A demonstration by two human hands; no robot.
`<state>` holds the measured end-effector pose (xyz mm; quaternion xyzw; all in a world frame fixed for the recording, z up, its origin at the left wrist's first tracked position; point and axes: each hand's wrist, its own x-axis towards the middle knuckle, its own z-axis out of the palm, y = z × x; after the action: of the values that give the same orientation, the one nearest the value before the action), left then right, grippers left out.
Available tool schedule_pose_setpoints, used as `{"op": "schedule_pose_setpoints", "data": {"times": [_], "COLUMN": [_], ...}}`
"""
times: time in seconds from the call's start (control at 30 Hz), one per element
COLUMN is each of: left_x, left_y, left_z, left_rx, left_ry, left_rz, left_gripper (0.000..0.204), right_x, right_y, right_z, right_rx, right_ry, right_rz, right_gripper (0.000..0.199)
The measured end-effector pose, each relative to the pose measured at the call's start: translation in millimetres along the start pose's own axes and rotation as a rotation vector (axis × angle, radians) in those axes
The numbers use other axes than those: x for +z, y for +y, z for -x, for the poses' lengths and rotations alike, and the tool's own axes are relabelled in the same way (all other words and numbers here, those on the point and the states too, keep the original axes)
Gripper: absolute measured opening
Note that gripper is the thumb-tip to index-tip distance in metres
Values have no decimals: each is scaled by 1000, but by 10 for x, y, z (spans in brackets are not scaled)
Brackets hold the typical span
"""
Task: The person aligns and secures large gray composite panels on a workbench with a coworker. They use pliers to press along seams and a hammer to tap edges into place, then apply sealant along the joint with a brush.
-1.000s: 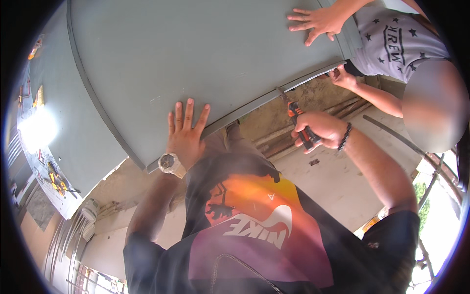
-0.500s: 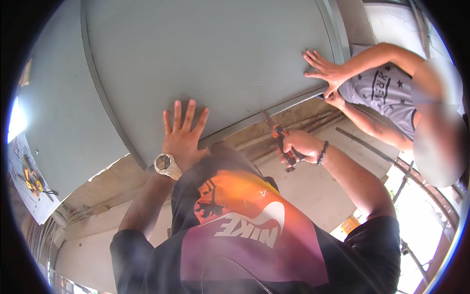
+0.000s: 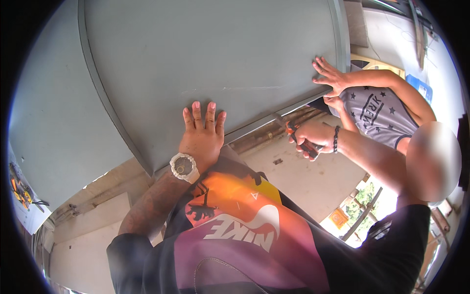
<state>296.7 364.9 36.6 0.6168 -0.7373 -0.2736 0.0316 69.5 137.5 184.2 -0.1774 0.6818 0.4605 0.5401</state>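
The left hand point(image 3: 200, 137) lies flat, fingers spread, against the grey panel point(image 3: 210, 63) overhead, its grip released. To its right, the right hand point(image 3: 311, 137) is clenched on orange-handled pliers point(image 3: 296, 134) just below the panel's metal edge point(image 3: 274, 115), which runs up toward a co-worker's hand point(image 3: 330, 76).

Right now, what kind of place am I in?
Probably a building site or workshop: a large grey metal panel is being held up, the walls are bare concrete, and the right hand grips an orange-handled tool.
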Motion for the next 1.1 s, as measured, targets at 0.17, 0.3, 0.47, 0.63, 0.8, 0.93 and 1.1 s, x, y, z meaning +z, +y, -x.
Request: {"op": "schedule_pose_setpoints", "data": {"times": [0.17,0.3,0.47,0.63,0.8,0.93,1.1], "left_x": [-98,-65,-63,-51,-101,-6,7], "left_y": [-25,-29,-38,-37,-43,-36,-107], "left_z": [4,-23,-17,-1,6,16,17], "left_rx": [28,17,18,28,20,46,55], "left_ry": [-9,39,23,54,26,102,272], "left_rz": [-43,-20,-41,-41,-17,22,123], "left_gripper": [91,91,91,91,85,72,47], "right_x": [-57,-14,483,818,958,839,729], "right_y": [-239,301,600,580,325,137,-399], "right_z": [65,-99,-211,-388,-128,-37,152], "right_rx": [131,-133,-326,-355,-317,-167,57], "right_ry": [-3,50,36,22,71,34,-41], "right_rz": [91,-33,-125,-110,-75,-1,86], "right_gripper": [20,31,57,61,38,29,27]}}
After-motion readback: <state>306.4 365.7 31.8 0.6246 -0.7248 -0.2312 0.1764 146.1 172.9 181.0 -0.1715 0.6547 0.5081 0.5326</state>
